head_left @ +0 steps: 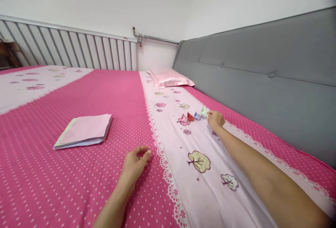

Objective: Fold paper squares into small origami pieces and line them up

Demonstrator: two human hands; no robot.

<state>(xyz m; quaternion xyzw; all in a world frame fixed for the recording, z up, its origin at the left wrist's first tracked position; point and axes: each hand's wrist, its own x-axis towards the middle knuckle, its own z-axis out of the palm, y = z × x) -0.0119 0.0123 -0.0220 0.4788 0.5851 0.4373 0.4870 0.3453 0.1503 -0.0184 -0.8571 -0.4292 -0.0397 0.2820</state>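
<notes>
The pink bedspread (118,91) fills the lower frame, a soft base likely to tip light paper, so gentle pressure suits it. A stack of paper sheets (84,130) lies left of centre. At lower centre, the left hand (134,161) is loosely curled, nothing between thumb and finger. Right of centre, the right hand (216,119) has its fingertips at the green folded paper (204,112); whether they pinch it, I cannot tell. A light touch should keep it aligned beside the blue folded paper (196,116), red folded paper (190,117) and pink folded paper (183,118).
</notes>
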